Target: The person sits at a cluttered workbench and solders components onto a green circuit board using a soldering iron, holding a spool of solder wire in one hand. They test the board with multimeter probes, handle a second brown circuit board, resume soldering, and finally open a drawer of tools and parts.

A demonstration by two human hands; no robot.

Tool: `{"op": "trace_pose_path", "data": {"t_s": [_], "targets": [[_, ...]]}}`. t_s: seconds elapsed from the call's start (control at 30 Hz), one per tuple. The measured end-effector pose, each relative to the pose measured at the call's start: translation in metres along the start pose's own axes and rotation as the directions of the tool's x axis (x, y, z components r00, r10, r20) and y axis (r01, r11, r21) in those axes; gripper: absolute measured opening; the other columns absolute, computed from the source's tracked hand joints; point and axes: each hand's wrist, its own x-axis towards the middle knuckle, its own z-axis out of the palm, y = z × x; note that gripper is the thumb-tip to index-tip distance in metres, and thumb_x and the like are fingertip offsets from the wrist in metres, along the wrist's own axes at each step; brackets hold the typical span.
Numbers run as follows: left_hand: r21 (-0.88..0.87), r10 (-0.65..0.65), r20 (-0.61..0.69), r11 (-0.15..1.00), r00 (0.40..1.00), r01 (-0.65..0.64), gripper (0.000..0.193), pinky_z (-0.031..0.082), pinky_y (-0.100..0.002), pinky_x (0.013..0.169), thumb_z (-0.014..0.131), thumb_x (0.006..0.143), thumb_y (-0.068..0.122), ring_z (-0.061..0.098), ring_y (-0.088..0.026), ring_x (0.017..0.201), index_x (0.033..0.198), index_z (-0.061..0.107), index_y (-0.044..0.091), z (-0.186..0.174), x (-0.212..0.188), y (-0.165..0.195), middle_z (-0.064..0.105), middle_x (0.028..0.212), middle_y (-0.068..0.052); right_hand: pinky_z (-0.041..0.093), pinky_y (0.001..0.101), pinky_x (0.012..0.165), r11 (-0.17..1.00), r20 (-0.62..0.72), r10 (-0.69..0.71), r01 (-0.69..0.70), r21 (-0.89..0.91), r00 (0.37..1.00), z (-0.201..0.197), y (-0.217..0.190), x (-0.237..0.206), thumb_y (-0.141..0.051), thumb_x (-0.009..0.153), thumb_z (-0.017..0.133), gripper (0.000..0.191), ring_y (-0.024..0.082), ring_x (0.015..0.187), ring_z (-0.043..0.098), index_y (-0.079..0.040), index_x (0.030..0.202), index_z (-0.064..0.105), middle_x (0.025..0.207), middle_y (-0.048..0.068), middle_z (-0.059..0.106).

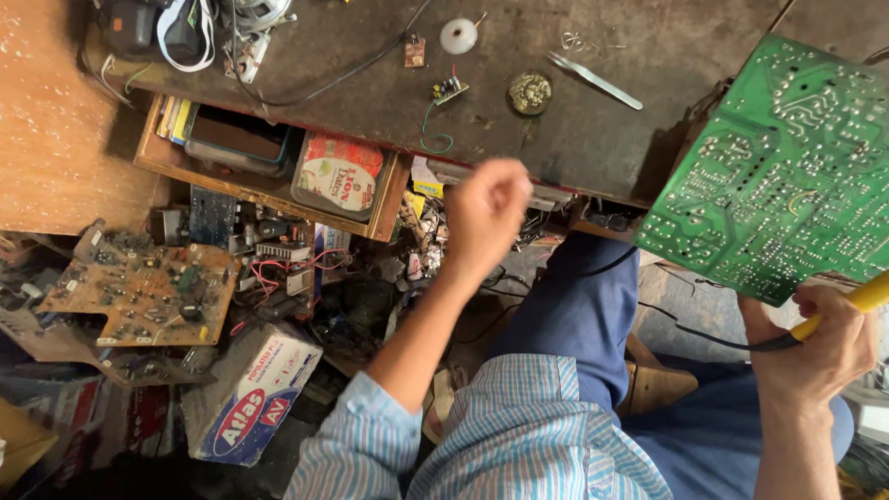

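Head cam: right hand (820,347) has the yellow-handled tool (847,310), left hand (486,213) is a loose fist over the bench edge.

Looking down from the head view, the right hand at about 4 o'clock is wrapped tight around the yellow handle, black cord (713,341) trailing off toward 9 o'clock, and it sits right at the lower edge of the green circuit board (787,171), which stands tilted at 2 o'clock. The left hand is dead centre, fingers curled together with nothing visible in them, hovering by the dark workbench (519,120) front. Tweezers (594,81) lie at 12 o'clock, well apart from both hands, and a brown circuit board (139,292) sits at 9 o'clock.
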Motion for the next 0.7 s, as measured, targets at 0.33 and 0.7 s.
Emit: {"op": "trace_pose_path", "data": {"t_s": [0.33, 0.7], "targets": [[0.513, 0.163, -0.097, 0.854, 0.982, -0.091, 0.024, 0.056, -0.044, 0.07, 0.08, 0.085, 0.016, 0.074, -0.036, 0.075, 0.103, 0.074, 0.002, -0.019, 0.105, -0.003, 0.074, 0.077, -0.018, 0.048, 0.036, 0.082, 0.995, -0.056, 0.073, -0.077, -0.062, 0.996, -0.002, 0.02, 0.0, -0.026, 0.093, 0.09, 0.05, 0.026, 0.091, 0.059, -0.004, 0.115, 0.051, 0.1, 0.009, 0.058], [0.603, 0.24, -0.078, 0.784, 0.968, -0.146, 0.019, 0.056, -0.046, 0.071, 0.083, 0.08, 0.014, 0.072, -0.04, 0.083, 0.095, 0.077, 0.003, -0.014, 0.103, -0.01, 0.074, 0.086, -0.02, 0.051, 0.0345, 0.084, 0.978, 0.064, 0.198, -0.193, -0.073, 0.978, -0.045, -0.016, -0.019, -0.015, 0.1, 0.088, 0.039, 0.023, 0.091, 0.06, -0.004, 0.116, 0.054, 0.105, 0.011, 0.061]]}}
